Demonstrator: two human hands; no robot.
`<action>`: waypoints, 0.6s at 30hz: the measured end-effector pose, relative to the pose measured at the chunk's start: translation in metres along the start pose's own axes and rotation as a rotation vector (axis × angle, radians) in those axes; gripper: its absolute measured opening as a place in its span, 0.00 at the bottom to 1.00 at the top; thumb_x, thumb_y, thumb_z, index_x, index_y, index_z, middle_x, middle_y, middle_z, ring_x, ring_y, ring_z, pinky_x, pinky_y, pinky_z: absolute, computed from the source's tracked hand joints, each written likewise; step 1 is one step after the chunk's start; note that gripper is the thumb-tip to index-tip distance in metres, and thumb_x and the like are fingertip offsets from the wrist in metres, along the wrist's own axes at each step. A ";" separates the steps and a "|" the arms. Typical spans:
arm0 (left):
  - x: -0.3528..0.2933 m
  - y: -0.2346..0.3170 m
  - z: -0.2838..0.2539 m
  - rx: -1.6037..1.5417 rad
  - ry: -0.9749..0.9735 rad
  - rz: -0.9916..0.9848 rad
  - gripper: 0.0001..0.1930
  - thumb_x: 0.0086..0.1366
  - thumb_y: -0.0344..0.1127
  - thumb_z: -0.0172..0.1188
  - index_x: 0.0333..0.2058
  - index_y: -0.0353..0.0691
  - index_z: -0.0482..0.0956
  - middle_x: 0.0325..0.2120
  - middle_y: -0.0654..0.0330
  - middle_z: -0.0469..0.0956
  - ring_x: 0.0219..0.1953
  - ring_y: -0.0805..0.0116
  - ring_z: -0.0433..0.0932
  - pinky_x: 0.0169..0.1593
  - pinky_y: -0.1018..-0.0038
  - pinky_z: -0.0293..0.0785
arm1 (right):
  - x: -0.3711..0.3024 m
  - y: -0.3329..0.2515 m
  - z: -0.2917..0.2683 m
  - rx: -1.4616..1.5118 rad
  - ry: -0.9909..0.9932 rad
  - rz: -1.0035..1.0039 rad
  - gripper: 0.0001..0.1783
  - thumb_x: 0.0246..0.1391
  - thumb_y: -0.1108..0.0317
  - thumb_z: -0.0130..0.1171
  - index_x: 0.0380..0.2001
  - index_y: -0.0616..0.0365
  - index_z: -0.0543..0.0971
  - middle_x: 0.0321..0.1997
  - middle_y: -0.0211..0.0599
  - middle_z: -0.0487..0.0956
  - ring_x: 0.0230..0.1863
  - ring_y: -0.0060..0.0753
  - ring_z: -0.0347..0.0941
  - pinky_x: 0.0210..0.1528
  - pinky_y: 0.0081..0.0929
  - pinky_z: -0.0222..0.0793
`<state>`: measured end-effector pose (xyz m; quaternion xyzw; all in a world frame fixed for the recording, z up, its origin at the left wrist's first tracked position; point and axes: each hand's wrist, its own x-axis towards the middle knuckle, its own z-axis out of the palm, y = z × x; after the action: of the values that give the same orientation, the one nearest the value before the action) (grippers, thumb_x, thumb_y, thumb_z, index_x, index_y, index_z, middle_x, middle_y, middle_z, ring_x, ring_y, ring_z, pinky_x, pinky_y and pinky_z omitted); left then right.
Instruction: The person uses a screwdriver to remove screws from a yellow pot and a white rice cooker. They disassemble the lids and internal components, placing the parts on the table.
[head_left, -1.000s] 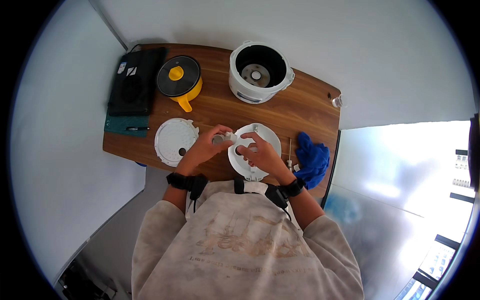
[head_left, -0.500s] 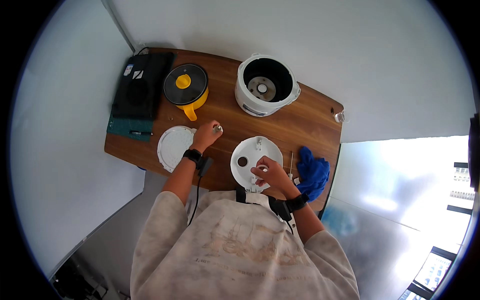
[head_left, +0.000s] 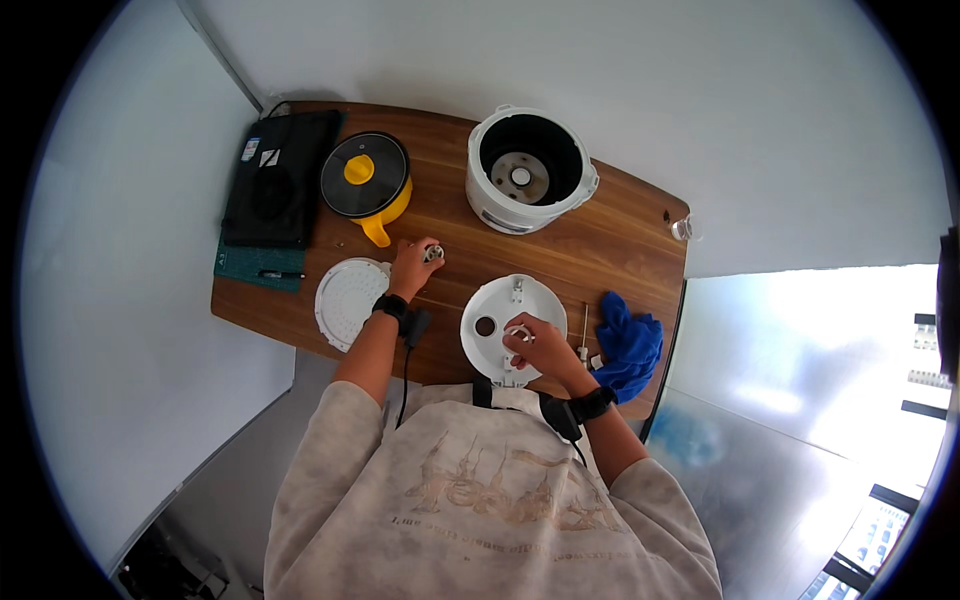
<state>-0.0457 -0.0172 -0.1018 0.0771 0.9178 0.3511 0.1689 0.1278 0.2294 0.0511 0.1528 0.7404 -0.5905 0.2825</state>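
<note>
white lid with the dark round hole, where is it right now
In the head view, the white lid lies near the middle of the table's near edge, under the right hand, left of the blue cloth.

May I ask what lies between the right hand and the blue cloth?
In the head view, a slim screwdriver lies between the right hand and blue cloth.

Pretty plain little corner tbh. Pale wall panel (head_left: 130, 330) on the left, another off-white wall (head_left: 720, 120) along the back, greyish strip (head_left: 222, 58) where they meet. Desk's a brown wood-grain tabletop (head_left: 630, 250) with rounded corners. Grey floor (head_left: 240, 455) below. Over on the right it's super bright, glare washing across a shiny panel (head_left: 725, 430), plus dark-framed windows (head_left: 873, 530).
</note>
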 end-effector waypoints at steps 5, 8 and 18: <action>-0.006 0.004 0.001 0.001 0.065 0.017 0.36 0.55 0.36 0.72 0.61 0.48 0.64 0.53 0.43 0.65 0.50 0.43 0.74 0.52 0.58 0.75 | -0.002 0.002 0.000 0.015 0.003 0.019 0.13 0.60 0.66 0.61 0.44 0.61 0.76 0.28 0.34 0.79 0.25 0.21 0.79 0.26 0.19 0.76; -0.005 -0.005 -0.003 0.080 0.094 0.008 0.36 0.55 0.28 0.69 0.61 0.41 0.61 0.54 0.42 0.64 0.51 0.42 0.74 0.53 0.57 0.75 | -0.002 0.005 0.000 0.025 0.005 0.009 0.13 0.60 0.66 0.61 0.44 0.61 0.76 0.27 0.34 0.79 0.25 0.21 0.79 0.26 0.19 0.76; -0.007 -0.013 -0.007 0.188 0.146 0.118 0.29 0.50 0.22 0.69 0.50 0.37 0.66 0.49 0.46 0.69 0.52 0.42 0.70 0.53 0.56 0.71 | -0.003 0.013 0.004 -0.006 0.008 0.011 0.15 0.58 0.63 0.61 0.45 0.61 0.77 0.30 0.37 0.81 0.24 0.25 0.80 0.25 0.23 0.75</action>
<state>-0.0417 -0.0332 -0.1039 0.1207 0.9503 0.2776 0.0729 0.1387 0.2290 0.0422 0.1584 0.7424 -0.5862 0.2829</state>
